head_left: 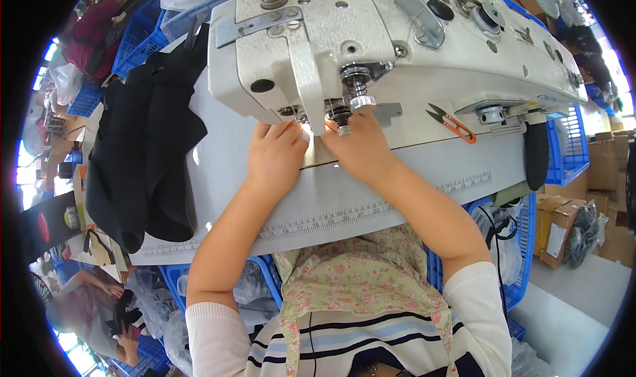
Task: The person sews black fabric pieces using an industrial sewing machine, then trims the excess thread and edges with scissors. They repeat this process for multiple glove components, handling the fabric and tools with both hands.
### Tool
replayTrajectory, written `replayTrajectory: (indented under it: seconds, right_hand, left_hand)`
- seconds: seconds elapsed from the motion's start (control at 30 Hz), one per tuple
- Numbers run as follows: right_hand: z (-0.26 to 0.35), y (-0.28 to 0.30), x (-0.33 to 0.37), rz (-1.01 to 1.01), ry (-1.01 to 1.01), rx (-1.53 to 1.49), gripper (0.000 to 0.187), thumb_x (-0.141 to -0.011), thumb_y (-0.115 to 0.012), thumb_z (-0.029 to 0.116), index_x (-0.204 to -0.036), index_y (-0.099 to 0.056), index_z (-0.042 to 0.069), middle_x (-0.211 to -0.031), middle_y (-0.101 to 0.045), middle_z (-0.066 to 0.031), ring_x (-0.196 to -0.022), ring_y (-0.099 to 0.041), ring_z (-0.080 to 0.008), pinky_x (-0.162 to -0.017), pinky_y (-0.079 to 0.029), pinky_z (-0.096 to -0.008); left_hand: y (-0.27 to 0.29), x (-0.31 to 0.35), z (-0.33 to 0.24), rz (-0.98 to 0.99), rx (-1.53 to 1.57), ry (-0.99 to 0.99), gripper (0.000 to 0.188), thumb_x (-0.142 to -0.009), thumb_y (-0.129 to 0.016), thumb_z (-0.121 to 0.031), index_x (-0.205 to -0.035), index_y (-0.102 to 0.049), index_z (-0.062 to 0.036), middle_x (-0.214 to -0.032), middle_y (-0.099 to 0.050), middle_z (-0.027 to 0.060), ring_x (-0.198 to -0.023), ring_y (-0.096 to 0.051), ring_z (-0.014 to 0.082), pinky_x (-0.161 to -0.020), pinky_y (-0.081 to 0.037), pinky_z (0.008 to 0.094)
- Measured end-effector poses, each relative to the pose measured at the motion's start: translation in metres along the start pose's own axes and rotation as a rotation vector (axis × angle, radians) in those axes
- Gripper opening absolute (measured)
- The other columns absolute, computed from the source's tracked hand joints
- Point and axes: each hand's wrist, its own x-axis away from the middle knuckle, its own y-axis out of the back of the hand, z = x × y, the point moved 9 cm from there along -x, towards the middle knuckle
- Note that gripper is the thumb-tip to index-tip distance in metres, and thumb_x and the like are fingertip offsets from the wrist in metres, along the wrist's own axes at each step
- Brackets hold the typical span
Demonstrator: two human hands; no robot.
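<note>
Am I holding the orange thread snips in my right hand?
No, the thread snips lie apart from your right hand, off to its right.

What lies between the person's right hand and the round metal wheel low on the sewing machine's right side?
Orange-handled snips lie between the right hand and the round metal wheel; the head view shows it.

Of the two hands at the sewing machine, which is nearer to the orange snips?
The right hand: it lies between the left hand and the orange snips; the left is farther.
</note>
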Motion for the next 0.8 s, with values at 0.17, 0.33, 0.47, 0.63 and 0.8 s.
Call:
replayTrajectory:
  seconds: [0.17, 0.33, 0.47, 0.63, 0.8]
  right_hand:
    - [-0.007, -0.001, 0.004, -0.066, -0.022, -0.084, 0.007, -0.067, -0.063, 0.016, -0.065, -0.068, 0.011, -0.076, -0.059, -0.0033, -0.095, -0.055, -0.0236, -0.092, -0.042, -0.0386]
    - [-0.008, -0.003, 0.005, -0.021, -0.026, -0.088, 0.005, -0.068, -0.061, 0.013, -0.068, -0.065, 0.009, -0.078, -0.06, -0.0032, -0.095, -0.055, -0.0224, -0.09, -0.043, -0.0369]
    - [-0.011, -0.011, 0.006, 0.052, -0.028, -0.102, 0.005, -0.068, -0.059, 0.01, -0.069, -0.062, 0.006, -0.078, -0.06, -0.004, -0.093, -0.056, -0.0228, -0.088, -0.044, -0.0347]
    - [-0.016, -0.01, 0.005, 0.068, -0.102, -0.155, 0.004, -0.066, -0.058, 0.007, -0.067, -0.061, 0.003, -0.078, -0.061, -0.007, -0.091, -0.056, -0.0252, -0.088, -0.046, -0.0365]
    - [-0.019, -0.01, 0.004, 0.058, -0.15, -0.196, 0.004, -0.066, -0.058, 0.005, -0.066, -0.061, 0.002, -0.078, -0.061, -0.0091, -0.091, -0.056, -0.0268, -0.087, -0.046, -0.0377]
  left_hand:
    - [-0.002, 0.001, 0.003, 0.004, 0.018, 0.005, 0.006, -0.069, -0.064, -0.01, -0.073, -0.066, -0.0067, -0.096, -0.067, 0.0047, -0.099, -0.06, 0.0216, -0.085, -0.047, 0.0386]
    - [-0.004, 0.002, 0.007, 0.015, 0.026, 0.037, 0.012, -0.068, -0.062, -0.011, -0.079, -0.067, -0.0073, -0.094, -0.067, 0.0022, -0.102, -0.059, 0.0179, -0.086, -0.046, 0.0359]
    - [-0.006, 0.002, 0.009, 0.042, 0.024, 0.047, 0.011, -0.069, -0.062, -0.01, -0.078, -0.067, -0.0071, -0.092, -0.068, 0.0017, -0.099, -0.06, 0.0175, -0.086, -0.046, 0.0354]
    - [-0.003, 0.002, 0.009, 0.047, 0.044, 0.038, 0.012, -0.069, -0.063, -0.01, -0.079, -0.067, -0.0068, -0.092, -0.068, 0.0016, -0.098, -0.06, 0.0174, -0.086, -0.045, 0.0356]
    - [-0.005, 0.002, 0.012, 0.049, 0.042, 0.052, 0.011, -0.069, -0.063, -0.009, -0.078, -0.068, -0.0061, -0.09, -0.068, 0.002, -0.097, -0.06, 0.0179, -0.087, -0.045, 0.0362]
